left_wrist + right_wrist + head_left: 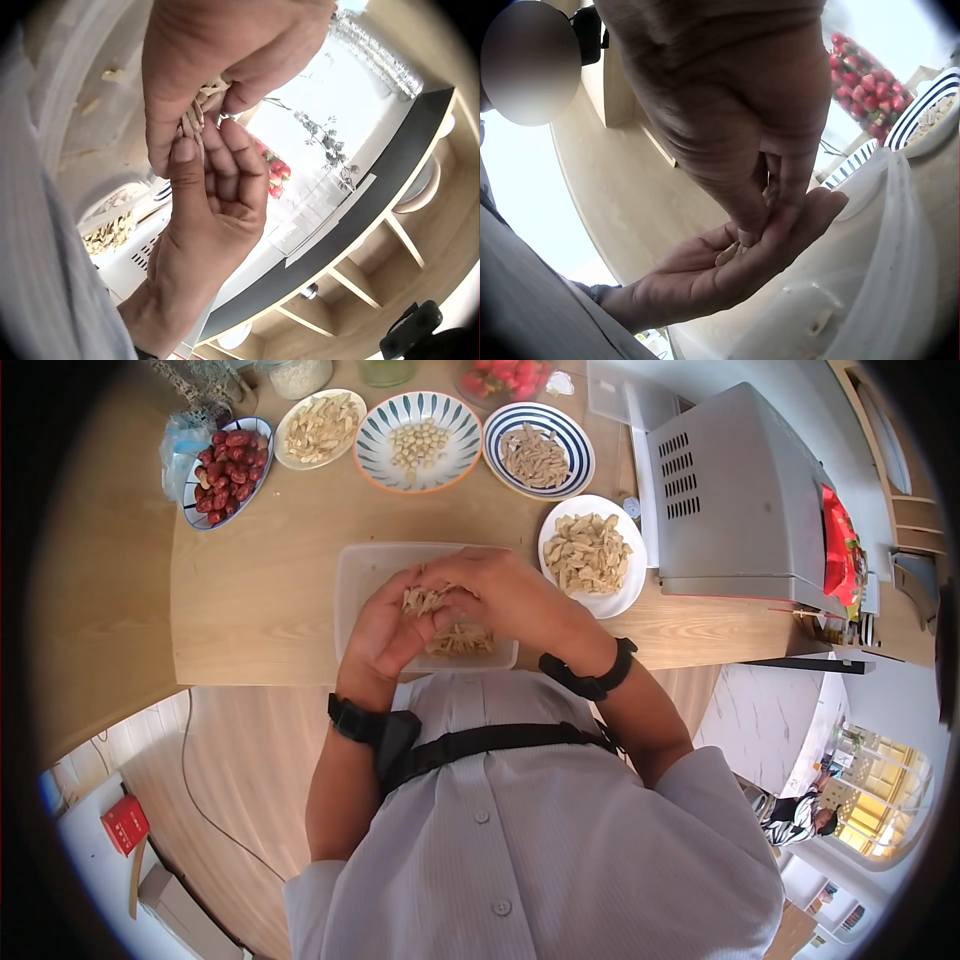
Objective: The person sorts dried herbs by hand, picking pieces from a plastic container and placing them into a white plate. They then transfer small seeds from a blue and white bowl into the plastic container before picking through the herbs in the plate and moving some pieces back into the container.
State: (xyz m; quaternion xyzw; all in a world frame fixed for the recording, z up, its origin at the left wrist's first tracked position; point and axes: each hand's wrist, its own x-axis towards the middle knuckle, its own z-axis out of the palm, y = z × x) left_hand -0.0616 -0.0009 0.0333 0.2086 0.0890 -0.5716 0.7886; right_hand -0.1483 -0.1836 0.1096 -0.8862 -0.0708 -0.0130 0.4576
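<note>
My left hand [383, 628] is palm up and cupped over a clear plastic container [352, 565], carrying beige dried root pieces [424, 600]. Its fingers look fairly straight in the right wrist view. From above, my right hand [490, 582] meets it, fingertips on the same pieces; in the left wrist view the right thumb [185, 150] pinches them against curled fingers. More dried pieces [462, 641] lie in the container under the hands.
Behind the container stand red dates [232, 472], a plate of pale slices [320, 426], a bowl of pale seeds [418, 446] and a striped bowl of short sticks [535, 455]. A white plate of chips [590, 553] sits at right, beside a grey appliance [740, 495]. Strawberries [505, 378] are farther back.
</note>
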